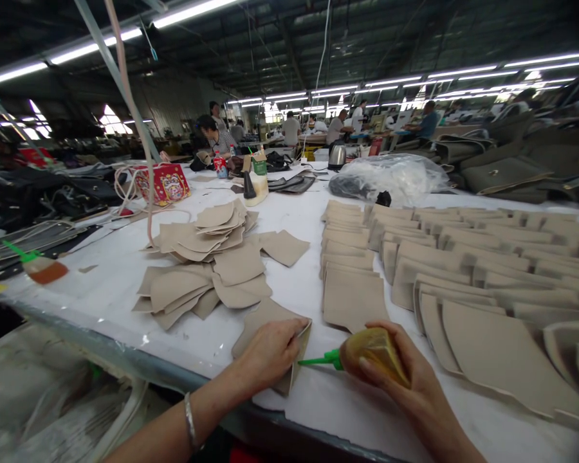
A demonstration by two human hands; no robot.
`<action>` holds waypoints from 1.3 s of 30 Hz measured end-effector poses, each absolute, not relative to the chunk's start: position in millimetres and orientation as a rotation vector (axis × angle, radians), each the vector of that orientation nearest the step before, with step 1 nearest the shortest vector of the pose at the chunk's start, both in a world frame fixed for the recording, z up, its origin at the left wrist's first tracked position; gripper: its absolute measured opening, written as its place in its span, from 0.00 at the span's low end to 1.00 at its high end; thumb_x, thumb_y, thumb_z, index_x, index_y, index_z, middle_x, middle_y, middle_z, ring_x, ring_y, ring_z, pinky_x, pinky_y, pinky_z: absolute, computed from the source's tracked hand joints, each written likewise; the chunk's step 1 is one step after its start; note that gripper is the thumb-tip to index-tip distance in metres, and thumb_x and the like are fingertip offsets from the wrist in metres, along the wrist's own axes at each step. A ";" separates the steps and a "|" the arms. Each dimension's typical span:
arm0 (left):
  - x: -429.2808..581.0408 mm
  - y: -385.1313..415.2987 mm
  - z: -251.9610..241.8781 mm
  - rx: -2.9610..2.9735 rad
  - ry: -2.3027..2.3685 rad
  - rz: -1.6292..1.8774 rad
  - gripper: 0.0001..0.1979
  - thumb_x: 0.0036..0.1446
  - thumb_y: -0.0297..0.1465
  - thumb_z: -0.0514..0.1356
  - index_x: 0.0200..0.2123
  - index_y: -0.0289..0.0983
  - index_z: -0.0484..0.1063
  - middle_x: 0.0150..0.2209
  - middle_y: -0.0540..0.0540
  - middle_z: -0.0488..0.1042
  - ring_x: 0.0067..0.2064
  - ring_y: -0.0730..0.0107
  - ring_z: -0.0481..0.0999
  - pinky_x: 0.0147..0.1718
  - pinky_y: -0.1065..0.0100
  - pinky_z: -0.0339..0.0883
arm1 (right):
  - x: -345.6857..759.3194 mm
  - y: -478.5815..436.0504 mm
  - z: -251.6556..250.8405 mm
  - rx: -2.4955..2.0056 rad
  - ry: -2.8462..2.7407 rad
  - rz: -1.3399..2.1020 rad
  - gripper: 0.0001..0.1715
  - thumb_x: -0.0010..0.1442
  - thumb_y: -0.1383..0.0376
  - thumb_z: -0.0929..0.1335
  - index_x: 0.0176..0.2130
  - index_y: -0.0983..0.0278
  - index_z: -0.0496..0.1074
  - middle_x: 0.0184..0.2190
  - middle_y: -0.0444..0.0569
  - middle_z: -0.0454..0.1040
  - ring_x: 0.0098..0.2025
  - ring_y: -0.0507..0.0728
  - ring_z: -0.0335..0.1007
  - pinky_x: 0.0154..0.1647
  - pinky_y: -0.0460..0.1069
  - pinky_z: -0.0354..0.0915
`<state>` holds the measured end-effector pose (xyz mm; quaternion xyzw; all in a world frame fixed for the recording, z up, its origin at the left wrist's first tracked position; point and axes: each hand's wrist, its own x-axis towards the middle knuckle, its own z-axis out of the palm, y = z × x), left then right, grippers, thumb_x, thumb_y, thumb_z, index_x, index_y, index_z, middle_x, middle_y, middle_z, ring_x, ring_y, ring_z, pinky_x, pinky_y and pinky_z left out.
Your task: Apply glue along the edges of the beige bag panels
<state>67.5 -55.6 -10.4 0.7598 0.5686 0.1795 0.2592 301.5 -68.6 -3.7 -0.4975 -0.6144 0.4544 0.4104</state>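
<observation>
My left hand [273, 350] is closed on a beige fabric piece [258, 318] near the table's front edge, its right edge bent up under my fingers. My right hand [415, 379] is wrapped round a squeeze bottle [374, 354] of amber liquid, tilted onto its side. The bottle's green nozzle [321, 360] points left, its tip at the raised edge of the piece. Behind my left hand lies a loose heap of similar beige pieces [183, 286]. Beyond my right hand, overlapping rows of beige pieces [352, 292] spread toward the right.
Another green-tipped bottle [45, 269] lies at the left. Farther back are a red patterned box [164, 183], a white container with a black cone [257, 186], a clear plastic bag [395, 177] and a kettle [338, 157]. A pinkish hose [135, 116] hangs down on the left. Several people work in the background.
</observation>
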 end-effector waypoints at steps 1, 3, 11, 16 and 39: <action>67.5 -55.5 -10.9 2.056 1.542 0.489 0.22 0.59 0.25 0.49 0.56 0.39 0.68 0.52 0.47 0.74 0.51 0.65 0.73 0.52 0.68 0.63 | 301.2 -69.3 -4.2 -1.252 -1.559 1.171 0.28 0.56 0.49 0.69 0.50 0.58 0.60 0.37 0.42 0.70 0.37 0.58 0.68 0.39 0.49 0.61; 67.7 -55.6 -11.5 2.053 1.547 0.497 0.22 0.58 0.25 0.49 0.55 0.39 0.68 0.51 0.47 0.74 0.50 0.64 0.74 0.50 0.68 0.64 | 300.5 -70.8 -5.2 -1.235 -1.575 1.257 0.29 0.55 0.48 0.69 0.50 0.58 0.60 0.35 0.42 0.70 0.35 0.58 0.67 0.37 0.49 0.61; 68.2 -56.9 -12.7 2.052 1.528 0.543 0.22 0.58 0.24 0.49 0.54 0.40 0.69 0.49 0.48 0.76 0.49 0.64 0.75 0.49 0.67 0.65 | 302.5 -76.4 -11.9 -1.237 -1.557 1.266 0.30 0.55 0.49 0.69 0.51 0.57 0.58 0.37 0.42 0.70 0.36 0.58 0.68 0.38 0.50 0.60; 67.0 -57.4 -14.0 2.053 1.524 0.559 0.22 0.58 0.23 0.49 0.54 0.39 0.69 0.51 0.47 0.74 0.50 0.63 0.74 0.50 0.65 0.65 | 303.5 -73.6 -12.1 -1.243 -1.593 1.157 0.27 0.55 0.50 0.69 0.50 0.57 0.61 0.37 0.42 0.70 0.37 0.59 0.68 0.39 0.49 0.60; 65.8 -54.6 -16.2 2.059 1.512 0.516 0.23 0.57 0.24 0.49 0.55 0.38 0.69 0.52 0.47 0.74 0.52 0.65 0.72 0.53 0.67 0.63 | 308.7 -50.0 -16.6 -1.240 -1.688 0.890 0.25 0.58 0.51 0.70 0.51 0.54 0.61 0.44 0.43 0.66 0.42 0.57 0.66 0.43 0.49 0.60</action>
